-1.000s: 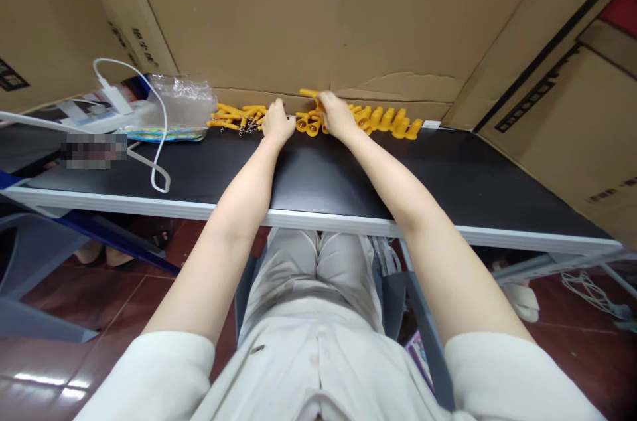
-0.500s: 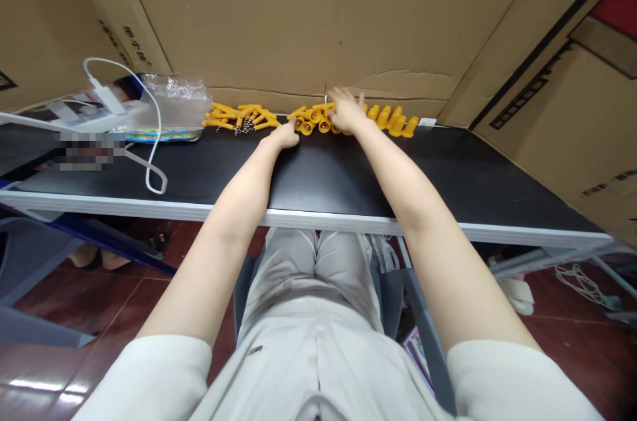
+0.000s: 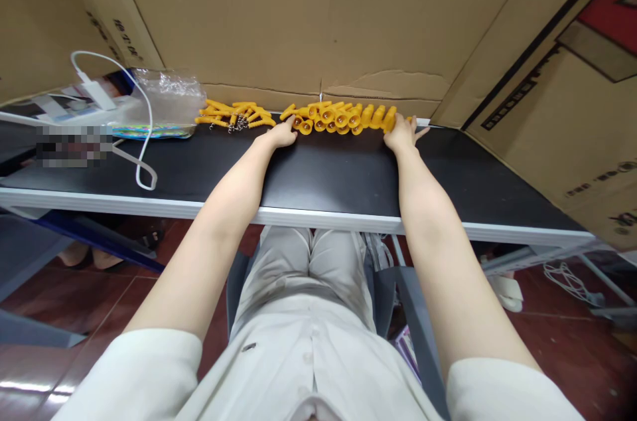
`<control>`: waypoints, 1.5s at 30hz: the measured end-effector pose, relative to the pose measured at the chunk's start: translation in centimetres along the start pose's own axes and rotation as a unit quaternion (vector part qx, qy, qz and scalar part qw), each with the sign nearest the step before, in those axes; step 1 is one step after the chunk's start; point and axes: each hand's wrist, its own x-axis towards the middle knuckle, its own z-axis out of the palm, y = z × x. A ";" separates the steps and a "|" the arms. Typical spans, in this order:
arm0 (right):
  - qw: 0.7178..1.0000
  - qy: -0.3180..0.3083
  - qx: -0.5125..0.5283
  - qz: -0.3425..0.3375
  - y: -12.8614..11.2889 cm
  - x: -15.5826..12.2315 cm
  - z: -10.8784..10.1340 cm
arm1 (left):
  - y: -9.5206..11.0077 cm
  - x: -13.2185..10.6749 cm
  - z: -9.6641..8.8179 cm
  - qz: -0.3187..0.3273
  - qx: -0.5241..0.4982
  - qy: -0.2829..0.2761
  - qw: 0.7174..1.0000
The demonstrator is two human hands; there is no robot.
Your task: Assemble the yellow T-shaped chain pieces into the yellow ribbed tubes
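Several yellow cone-shaped pieces (image 3: 341, 118) lie in a low row along the back of the table, many with their hollow round ends facing me. At the row's left end rests my left hand (image 3: 283, 133), fingers apart and touching the nearest piece. My right hand (image 3: 401, 133) is at the other end, fingers spread, against the last cones; part of those cones is hidden behind it. Left of my left hand lies a pile of thin yellow pieces (image 3: 233, 113) with small metal coils (image 3: 240, 123) at their ends. Neither hand lifts anything.
A cardboard wall (image 3: 328, 22) closes off the back of the black table (image 3: 328, 175). At the left are a clear plastic bag (image 3: 169, 95), a white charger (image 3: 99, 94) with a looped cable (image 3: 148, 109), and colourful flat packs (image 3: 154, 133). The grey table edge (image 3: 328, 215) runs before me.
My right hand has moved right, from over the middle of the cones to the row's right end, uncovering the middle cones. My left hand stays at the left end. The view has shifted slightly.
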 end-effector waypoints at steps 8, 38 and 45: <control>0.998 -0.010 -0.057 0.016 -1.5 0.5 -0.3 | 0.1 0.0 0.0 -0.027 -0.020 0.025 0.999; 0.999 -0.045 -0.015 0.015 -1.7 0.2 -0.8 | -6.2 0.1 -2.0 -0.270 -0.056 0.145 0.950; 0.997 -0.052 -0.043 0.026 -2.8 -0.6 -1.3 | -5.4 -0.1 -2.9 -0.329 -0.079 0.168 0.926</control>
